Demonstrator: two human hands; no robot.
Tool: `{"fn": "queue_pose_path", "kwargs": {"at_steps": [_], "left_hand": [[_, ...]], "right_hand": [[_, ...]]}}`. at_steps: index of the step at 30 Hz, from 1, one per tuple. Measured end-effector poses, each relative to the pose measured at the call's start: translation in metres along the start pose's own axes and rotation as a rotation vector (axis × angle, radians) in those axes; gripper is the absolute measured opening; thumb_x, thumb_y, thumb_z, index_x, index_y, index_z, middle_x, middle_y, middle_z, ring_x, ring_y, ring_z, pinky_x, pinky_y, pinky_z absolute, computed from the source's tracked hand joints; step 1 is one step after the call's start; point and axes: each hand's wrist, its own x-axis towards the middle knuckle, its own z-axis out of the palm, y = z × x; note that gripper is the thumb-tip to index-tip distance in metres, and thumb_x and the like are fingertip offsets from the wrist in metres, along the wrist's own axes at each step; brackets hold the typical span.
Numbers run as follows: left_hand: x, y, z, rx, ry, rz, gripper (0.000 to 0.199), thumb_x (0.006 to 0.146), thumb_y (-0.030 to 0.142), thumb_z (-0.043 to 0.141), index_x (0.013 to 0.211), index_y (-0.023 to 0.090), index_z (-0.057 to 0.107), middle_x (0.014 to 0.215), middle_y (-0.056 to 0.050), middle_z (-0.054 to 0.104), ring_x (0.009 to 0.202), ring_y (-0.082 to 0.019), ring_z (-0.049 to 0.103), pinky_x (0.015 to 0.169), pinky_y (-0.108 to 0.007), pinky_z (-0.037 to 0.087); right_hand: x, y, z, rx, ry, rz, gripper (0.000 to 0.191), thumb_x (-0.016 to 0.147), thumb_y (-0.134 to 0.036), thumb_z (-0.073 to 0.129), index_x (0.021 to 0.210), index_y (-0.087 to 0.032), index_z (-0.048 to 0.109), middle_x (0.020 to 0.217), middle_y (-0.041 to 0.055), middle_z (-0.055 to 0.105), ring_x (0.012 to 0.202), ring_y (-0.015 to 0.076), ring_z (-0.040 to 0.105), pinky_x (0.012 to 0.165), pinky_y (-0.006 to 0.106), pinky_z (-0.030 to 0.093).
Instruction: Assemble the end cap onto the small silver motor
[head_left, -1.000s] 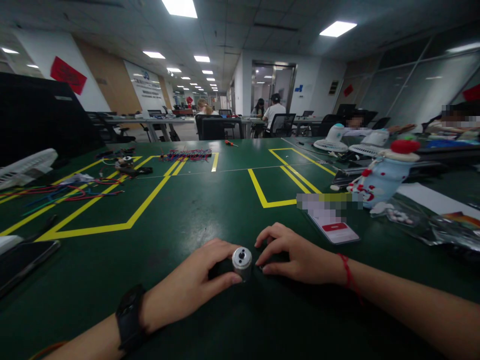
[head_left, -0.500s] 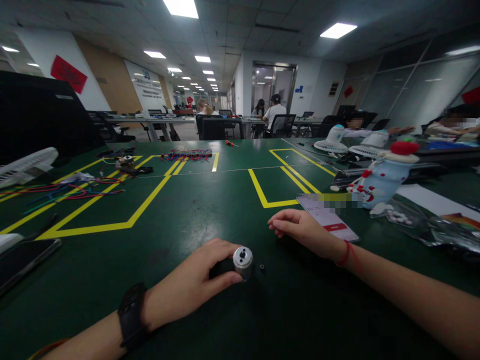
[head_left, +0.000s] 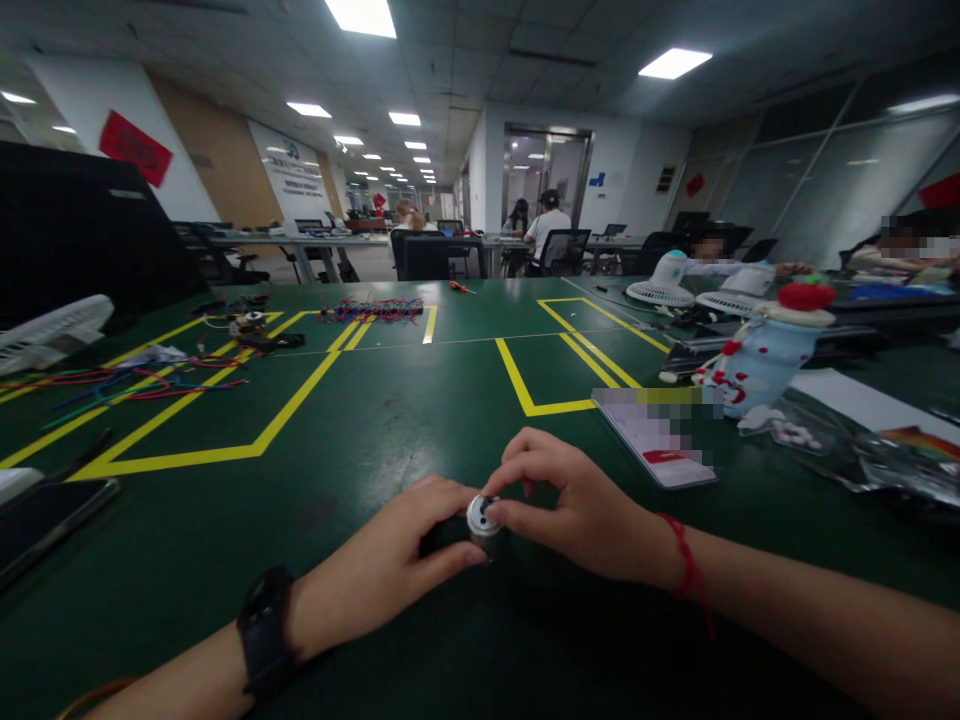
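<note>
A short silver metal cylinder (head_left: 483, 520) with dark holes in its top stands on the green table, low in the middle of the view. My left hand (head_left: 390, 560) grips it from the left, between thumb and fingers. From the right, my right hand (head_left: 577, 510) reaches over with thumb and index finger pinched at the cylinder's top. Whatever lies between those two fingertips is too small and hidden to make out.
A phone (head_left: 656, 440) lies beyond my right wrist, with a light blue bottle (head_left: 772, 355) behind it. Coloured wires (head_left: 157, 385) and a dark phone (head_left: 56, 525) are at the left. Yellow tape (head_left: 187, 461) marks the green table (head_left: 390, 410). People sit farther back.
My right hand has moved left and down from beside the phone to the cylinder's top. The small dark piece seen right of the cylinder no longer shows. My left hand has stayed in place.
</note>
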Motion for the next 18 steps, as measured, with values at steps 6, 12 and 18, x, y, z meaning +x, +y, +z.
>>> {"fn": "queue_pose_path", "kwargs": {"at_steps": [6, 12, 18], "left_hand": [[0.000, 0.001, 0.000, -0.006, -0.006, 0.010, 0.018, 0.090, 0.026, 0.060, 0.108, 0.025, 0.056, 0.105, -0.001, 0.062, 0.095, -0.021, 0.055, 0.084, -0.033, 0.043], [0.000, 0.002, -0.003, -0.020, -0.018, 0.003, 0.022, 0.091, 0.027, 0.059, 0.113, 0.027, 0.056, 0.109, -0.002, 0.061, 0.098, -0.022, 0.054, 0.086, -0.034, 0.042], [0.000, 0.001, -0.003, -0.016, -0.028, -0.011, 0.025, 0.091, 0.026, 0.059, 0.116, 0.027, 0.055, 0.111, -0.003, 0.061, 0.099, -0.022, 0.054, 0.087, -0.035, 0.042]], "right_hand": [[-0.003, -0.004, -0.006, -0.023, 0.009, -0.053, 0.012, 0.084, -0.026, 0.061, 0.091, -0.020, 0.069, 0.092, 0.0035, 0.055, 0.083, 0.0143, 0.054, 0.076, 0.028, 0.045], [-0.003, 0.040, -0.020, 0.165, 0.246, 0.304, 0.031, 0.090, -0.042, 0.049, 0.083, -0.016, 0.066, 0.073, 0.0005, 0.057, 0.064, 0.0120, 0.051, 0.060, 0.026, 0.040], [-0.001, 0.068, -0.019, 0.244, 0.268, 0.426, 0.039, 0.088, -0.049, 0.048, 0.084, -0.014, 0.065, 0.069, -0.0004, 0.055, 0.057, 0.0097, 0.048, 0.051, 0.024, 0.036]]}}
